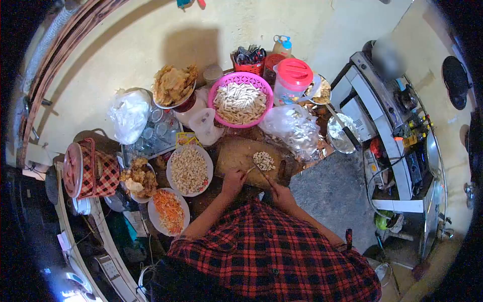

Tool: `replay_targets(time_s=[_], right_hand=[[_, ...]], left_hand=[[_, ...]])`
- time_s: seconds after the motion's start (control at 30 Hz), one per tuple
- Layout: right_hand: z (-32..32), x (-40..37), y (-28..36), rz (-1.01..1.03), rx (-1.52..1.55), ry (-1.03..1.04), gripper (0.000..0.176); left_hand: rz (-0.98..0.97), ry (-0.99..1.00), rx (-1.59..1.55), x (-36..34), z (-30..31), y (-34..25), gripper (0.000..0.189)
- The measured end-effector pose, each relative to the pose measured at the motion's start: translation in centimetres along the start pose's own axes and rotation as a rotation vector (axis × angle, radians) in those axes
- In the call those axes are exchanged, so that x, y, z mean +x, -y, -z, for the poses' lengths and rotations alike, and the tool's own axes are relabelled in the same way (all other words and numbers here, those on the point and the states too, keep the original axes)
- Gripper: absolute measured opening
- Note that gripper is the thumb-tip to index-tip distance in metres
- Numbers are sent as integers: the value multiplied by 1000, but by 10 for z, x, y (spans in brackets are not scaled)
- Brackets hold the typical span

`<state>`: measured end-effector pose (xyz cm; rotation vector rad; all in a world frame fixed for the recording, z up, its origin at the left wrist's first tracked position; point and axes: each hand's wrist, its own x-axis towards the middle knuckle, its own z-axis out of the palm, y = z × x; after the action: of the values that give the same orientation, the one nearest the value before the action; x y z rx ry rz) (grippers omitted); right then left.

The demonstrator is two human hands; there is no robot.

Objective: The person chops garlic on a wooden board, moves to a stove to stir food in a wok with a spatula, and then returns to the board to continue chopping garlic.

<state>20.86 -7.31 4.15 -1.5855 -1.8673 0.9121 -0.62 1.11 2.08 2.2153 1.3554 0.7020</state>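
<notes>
A wooden cutting board (232,153) lies before me with a small heap of chopped pale pieces (263,161) on it. My right hand (283,195) is closed around a knife (262,172), whose blade points up and left beside the heap. My left hand (233,182) is closed at the board's lower edge, with a thin pale piece (250,170) between its fingertips, near the blade. Left of the board is a white plate (173,185) full of diced pale pieces. Beyond the board stands a pink basket (212,98) of pale strips.
A plate of shredded orange and white food (170,212), fried food (140,180) and a checkered container (103,171) stand left. Plastic bags (292,126), a red-lidded jug (293,80) and a pan (343,132) are right of the basket. A stove (387,100) is far right.
</notes>
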Motion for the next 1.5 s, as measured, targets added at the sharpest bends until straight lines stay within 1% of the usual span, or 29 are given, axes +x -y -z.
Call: replay_targets(time_s=[0.07,0.2,0.27,0.3,0.37,0.43,0.5,0.57,0.7,0.77,0.93,1.0,1.1,1.17,1.23,1.3,1.37,1.4,1.5], right_hand=[[-4,0,-1,-125,-127,121,55],[-7,1,5,-139,-134,141,57],[-12,0,5,-149,-257,173,59],[-16,1,2,-149,-256,178,59],[-25,4,-5,-75,-251,99,62],[-28,10,-4,-77,-263,94,62],[-29,11,-1,-79,-273,88,62],[-25,7,3,-58,-212,44,62],[-35,0,-7,-35,-271,67,61],[-35,3,-3,-77,-342,114,60],[-42,9,-4,-85,-311,91,62],[-40,7,-4,-79,-293,80,63],[-36,0,1,-40,-332,102,63],[-35,4,5,-88,-376,164,63],[-39,10,5,-88,-360,159,62],[-44,11,-2,-94,-345,153,62],[-55,12,-14,-100,-373,137,62],[-52,12,-10,-96,-373,136,62],[-40,5,4,-63,-366,145,61]], left_hand=[[1,-13,-9,-2,-2,-1,14],[2,-22,2,-3,-7,2,12],[-8,-42,4,-3,-5,0,13],[-21,-59,6,-4,-5,-1,13],[-10,-65,20,-4,-5,-4,13],[-3,-74,36,-4,-7,-3,13],[-26,-29,106,-3,-6,-4,12],[-42,-37,93,-5,-3,-7,11],[-77,-75,82,-9,-5,-5,12],[-59,-61,79,-10,-4,-7,13],[-63,-44,75,-10,-3,-6,14],[-74,-28,137,-10,-4,-6,14],[-30,-20,96,-12,-7,-4,14],[-48,-28,101,-13,-6,-4,14],[-66,-36,106,-12,-5,-4,14],[-72,-62,45,-13,-6,-5,14],[-57,-53,93,-14,-8,-5,15],[-41,-46,142,-13,-9,-3,15],[-68,-59,117,-15,-11,1,16]])
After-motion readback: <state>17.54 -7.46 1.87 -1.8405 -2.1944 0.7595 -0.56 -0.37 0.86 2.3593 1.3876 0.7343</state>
